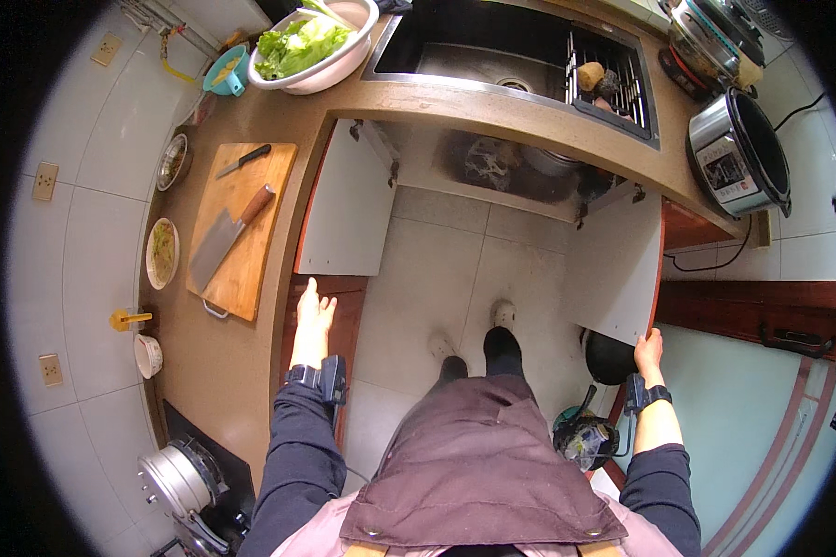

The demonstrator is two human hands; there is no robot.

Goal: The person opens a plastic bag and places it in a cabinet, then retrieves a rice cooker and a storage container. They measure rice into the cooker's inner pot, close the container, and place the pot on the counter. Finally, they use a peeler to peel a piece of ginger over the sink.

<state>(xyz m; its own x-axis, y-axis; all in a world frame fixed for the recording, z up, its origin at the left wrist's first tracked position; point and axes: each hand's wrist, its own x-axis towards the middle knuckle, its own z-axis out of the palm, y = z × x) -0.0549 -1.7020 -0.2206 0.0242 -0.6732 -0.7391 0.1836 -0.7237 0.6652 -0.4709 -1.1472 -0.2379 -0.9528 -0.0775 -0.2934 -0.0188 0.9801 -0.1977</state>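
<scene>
Two cabinet doors stand swung out beneath the sink counter. My right hand [648, 351] has its fingers closed on the outer edge of the right cabinet door [616, 261]. Just off the lower edge of the left cabinet door [348, 209], my left hand [315, 317] is spread with nothing in it; whether a fingertip touches the door cannot be told. Inside the cabinet are a plastic bag [491, 161] and a metal pot [549, 160], partly hidden by the counter. A cleaver [216, 247] and a small knife [244, 161] lie on the wooden cutting board [251, 278] at left.
A basin of lettuce [362, 63] stands left of the sink [460, 63]. An electric cooker pot [728, 157] sits on the right counter. Near my feet, a black wok or pan [609, 358] and a waste bin [592, 445] are low at right. A pressure cooker [177, 480] is at lower left.
</scene>
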